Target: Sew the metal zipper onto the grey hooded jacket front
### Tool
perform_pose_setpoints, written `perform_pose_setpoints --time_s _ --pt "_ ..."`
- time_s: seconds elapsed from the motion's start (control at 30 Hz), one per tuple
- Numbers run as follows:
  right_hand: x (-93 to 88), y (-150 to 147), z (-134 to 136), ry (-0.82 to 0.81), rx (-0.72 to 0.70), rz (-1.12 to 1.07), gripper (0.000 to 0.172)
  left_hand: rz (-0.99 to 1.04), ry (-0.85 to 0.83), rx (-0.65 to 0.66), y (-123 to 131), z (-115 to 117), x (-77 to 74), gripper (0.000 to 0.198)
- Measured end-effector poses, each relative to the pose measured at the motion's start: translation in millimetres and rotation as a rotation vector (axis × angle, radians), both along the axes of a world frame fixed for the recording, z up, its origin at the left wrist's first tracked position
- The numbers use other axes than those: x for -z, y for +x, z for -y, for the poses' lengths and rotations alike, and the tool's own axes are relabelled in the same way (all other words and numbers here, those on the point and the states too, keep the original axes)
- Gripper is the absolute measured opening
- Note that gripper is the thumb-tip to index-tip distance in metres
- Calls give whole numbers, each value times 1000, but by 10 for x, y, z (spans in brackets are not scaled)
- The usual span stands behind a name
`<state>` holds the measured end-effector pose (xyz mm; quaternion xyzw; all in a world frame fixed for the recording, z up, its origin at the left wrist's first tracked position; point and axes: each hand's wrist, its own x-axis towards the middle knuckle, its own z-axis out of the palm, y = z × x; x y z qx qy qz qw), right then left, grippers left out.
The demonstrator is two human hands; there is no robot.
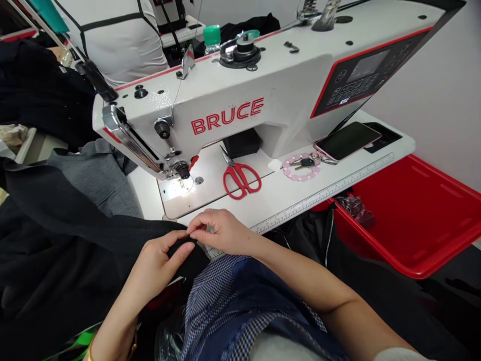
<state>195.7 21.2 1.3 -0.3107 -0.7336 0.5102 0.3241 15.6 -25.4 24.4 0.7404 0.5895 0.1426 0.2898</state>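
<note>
A long piece of black fabric [112, 238] drapes from the left over the front edge of the sewing table. My left hand [161, 260] pinches its edge between thumb and fingers. Right beside it, my right hand [214, 230] pinches the same edge with thumb and forefinger; the fingertips of both hands nearly touch. Behind my hands stands a white sewing machine [225, 100] with its needle area lit. Red-handled scissors [240, 178] lie on the machine bed, blades pointing away from me. The fabric's underside is hidden.
A phone [349, 140] and a pink beaded ring with keys [300, 167] lie on the table's right part. A ruler strip [319, 193] runs along the front edge. A red plastic bin [424, 220] stands at right. Grey fabric [97, 175] is piled left. Another person [116, 40] is behind the machine.
</note>
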Motion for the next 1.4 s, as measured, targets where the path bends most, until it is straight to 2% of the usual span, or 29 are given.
perform_pose_setpoints --time_s 0.1,0.3,0.67,0.83,0.93,1.0,1.1,1.27,1.4 --pt "-26 3 11 111 11 17 11 -20 5 16 1 7 10 35" --pt "-36 16 19 174 31 42 23 -12 -7 49 24 -15 -13 29" --pt "-40 27 14 157 27 111 29 89 -82 -7 35 -57 47 34" --pt "-32 16 26 124 11 108 36 184 -139 -63 10 -109 72 34" --pt "-23 84 -8 95 24 80 35 195 -167 -88 4 -136 85 35" --pt "3 205 -74 72 100 35 30 191 -169 -93 0 -144 109 36" --pt "82 533 -225 64 319 12 25 171 -131 -88 -14 -142 167 38" --pt "235 1299 -447 172 794 339 28 119 -21 -98 -44 -152 279 38" --pt "290 1653 -523 255 905 570 27 134 31 -95 -46 -168 321 33"
